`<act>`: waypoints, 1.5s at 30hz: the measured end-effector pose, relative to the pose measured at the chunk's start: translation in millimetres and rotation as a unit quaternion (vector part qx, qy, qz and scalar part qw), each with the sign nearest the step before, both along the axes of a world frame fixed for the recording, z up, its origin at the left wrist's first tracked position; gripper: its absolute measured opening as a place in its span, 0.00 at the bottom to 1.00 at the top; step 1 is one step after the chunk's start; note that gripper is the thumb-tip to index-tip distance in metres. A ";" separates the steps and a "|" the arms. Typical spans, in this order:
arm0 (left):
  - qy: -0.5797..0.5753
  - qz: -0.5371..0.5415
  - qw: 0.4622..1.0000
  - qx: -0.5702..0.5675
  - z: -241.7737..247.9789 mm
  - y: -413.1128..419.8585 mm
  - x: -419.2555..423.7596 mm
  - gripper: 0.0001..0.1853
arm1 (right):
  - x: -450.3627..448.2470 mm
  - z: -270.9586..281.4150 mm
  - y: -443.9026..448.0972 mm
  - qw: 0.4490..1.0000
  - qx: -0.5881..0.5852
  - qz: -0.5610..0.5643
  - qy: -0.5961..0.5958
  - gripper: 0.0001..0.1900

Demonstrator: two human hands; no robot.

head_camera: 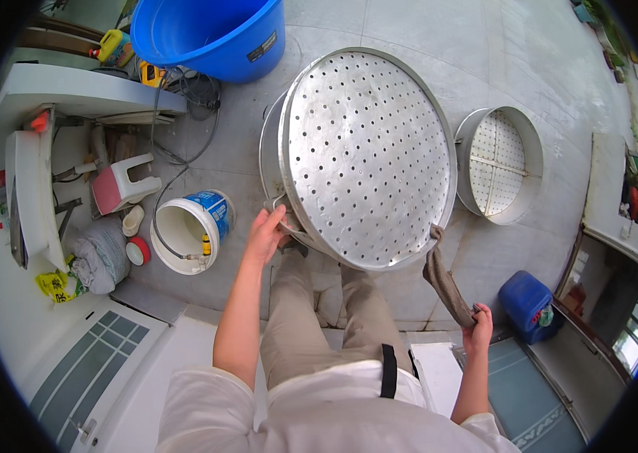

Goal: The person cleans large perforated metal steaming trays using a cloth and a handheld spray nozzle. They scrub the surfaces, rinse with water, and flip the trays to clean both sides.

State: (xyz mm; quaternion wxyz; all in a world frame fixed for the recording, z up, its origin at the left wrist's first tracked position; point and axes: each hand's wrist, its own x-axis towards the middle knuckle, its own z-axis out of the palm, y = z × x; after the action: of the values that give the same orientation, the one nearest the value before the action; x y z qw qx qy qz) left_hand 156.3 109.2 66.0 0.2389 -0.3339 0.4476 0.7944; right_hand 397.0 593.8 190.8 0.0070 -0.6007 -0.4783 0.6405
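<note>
A large round metal steamer tray (370, 158) with a perforated bottom is tilted up before me, its holes facing my view. My left hand (267, 232) grips the metal loop handle (287, 218) on its lower left side. Out to the right, my right hand (478, 327) clutches one end of a twisted brown cloth (446, 286). The cloth's other end touches the tray's lower right rim. A second, smaller-looking perforated steamer tray (500, 164) sits on the floor to the right, showing a cross brace inside. What lies behind the big tray is mostly hidden.
A blue tub (211, 39) stands at the upper left. Below it, a black hose (174, 175) runs into a white bucket (183, 232). Left of that are a pink and white stool (121, 184) and a grey sack (101, 255). A blue jerrycan (525, 300) is at the right.
</note>
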 end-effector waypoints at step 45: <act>0.310 -0.341 0.887 -0.017 206.7 538.1 -145.6 0.09 | 294.3 55.6 192.2 0.934 0.145 -0.320 0.067 0.10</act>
State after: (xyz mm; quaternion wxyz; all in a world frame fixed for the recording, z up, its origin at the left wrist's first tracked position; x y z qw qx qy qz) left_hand 10.7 647.3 272.7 0.3383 0.0984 0.5983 0.7197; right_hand 691.3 786.0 246.4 0.3309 -0.6699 -0.3467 0.5670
